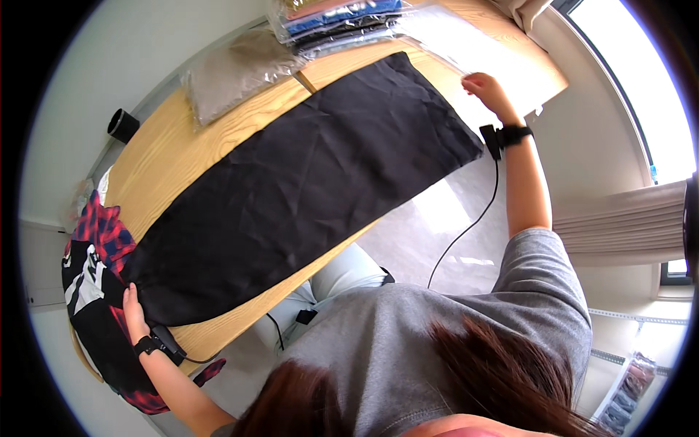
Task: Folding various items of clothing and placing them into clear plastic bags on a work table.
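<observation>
A long black garment (pixel 291 182) lies spread flat across the table, slightly creased; its exact kind I cannot tell. It narrows and gathers at the left end. My left hand (pixel 134 313) rests against that end, its fingers stretched out along the cloth's edge. Out past the garment's right end, my right hand (pixel 486 93) is raised with the fingers curled in. Its fingertips are beside the edge of some clear plastic bags (pixel 448 33); whether they hold anything is hidden. A dark band with a small cabled device sits on each wrist.
Bagged folded clothes (pixel 342 25) are stacked at the far edge, beside a bagged beige item (pixel 240 73). Dark and red plaid clothes (pixel 98 291) pile at the table's left end. A black cylinder (pixel 123 125) stands beyond the wooden table (pixel 156 175). A cable (pixel 466 233) hangs from my right wrist.
</observation>
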The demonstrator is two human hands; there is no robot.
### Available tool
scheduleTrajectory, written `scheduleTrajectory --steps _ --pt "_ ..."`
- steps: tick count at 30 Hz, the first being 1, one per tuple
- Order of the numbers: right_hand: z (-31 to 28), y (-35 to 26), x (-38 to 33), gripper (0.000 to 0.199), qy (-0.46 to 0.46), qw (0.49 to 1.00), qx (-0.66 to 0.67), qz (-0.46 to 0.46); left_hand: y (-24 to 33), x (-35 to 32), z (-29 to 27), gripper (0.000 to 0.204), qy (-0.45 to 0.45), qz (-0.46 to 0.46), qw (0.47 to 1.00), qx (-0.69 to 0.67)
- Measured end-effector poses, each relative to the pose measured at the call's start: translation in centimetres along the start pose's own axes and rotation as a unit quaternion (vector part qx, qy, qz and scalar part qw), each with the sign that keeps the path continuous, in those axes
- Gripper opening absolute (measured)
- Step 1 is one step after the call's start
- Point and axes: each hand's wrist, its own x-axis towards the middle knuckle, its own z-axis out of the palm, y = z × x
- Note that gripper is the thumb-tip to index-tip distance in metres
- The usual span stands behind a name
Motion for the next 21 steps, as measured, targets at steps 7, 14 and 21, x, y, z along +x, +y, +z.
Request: scheduleTrajectory --steps 7,14,21 --pt "5.1 -1.4 -13.5 0.038 0.144 0.986 0.076 -0.028 -0.7 1.2 -0.9 0.051 0.010 0.001 0.999 0.037" --pt "8.9 1.2 -14.4 0.038 0.219 0.968 0.074 -0.094 4.0 -3.0 2.3 0.066 -0.014 -0.004 0.995 -0.100" --pt "9.7 1.5 -14.6 0.043 0.237 0.944 0.224 -0.050 2.6 -5.3 0.7 0.045 0.093 0.118 0.984 0.100"
